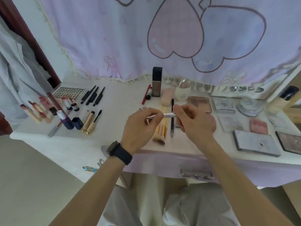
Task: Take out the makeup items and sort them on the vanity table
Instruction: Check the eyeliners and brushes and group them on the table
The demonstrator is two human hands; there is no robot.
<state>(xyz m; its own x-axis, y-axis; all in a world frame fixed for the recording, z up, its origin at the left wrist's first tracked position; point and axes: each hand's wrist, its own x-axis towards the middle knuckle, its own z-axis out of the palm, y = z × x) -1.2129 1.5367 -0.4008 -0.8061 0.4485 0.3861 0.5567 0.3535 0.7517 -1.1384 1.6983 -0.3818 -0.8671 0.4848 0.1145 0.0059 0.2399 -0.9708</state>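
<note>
While both hands hover over the middle of the vanity table (117, 101), they share one slim silver tube (167, 115), held roughly level & off the surface. The left hand (141, 128) pinches its left half w/ curled fingers & thumb, and the right hand (195, 121) pinches the right end the same way, fingers bent round it. Whether the tube's cap is on or partly off, can't tell. A dark watch (118, 151) sits on the left wrist. Directly under the tube lie yellow-handled brushes (162, 129), bristles toward the person, w/ a black pencil (172, 128) just beside them on the right. Behind those, near the curtain (175, 30), a tall foundation bottle (157, 82) stands upright btwn a red pencil (146, 94) & a pale pink case (166, 96). Left part of the table: black wands (92, 96) in a row, two gold tubes (88, 122) side by side, & a cluster of lipsticks (42, 110) further left. Right part: several flat palettes (254, 142) laid near each other.
</note>
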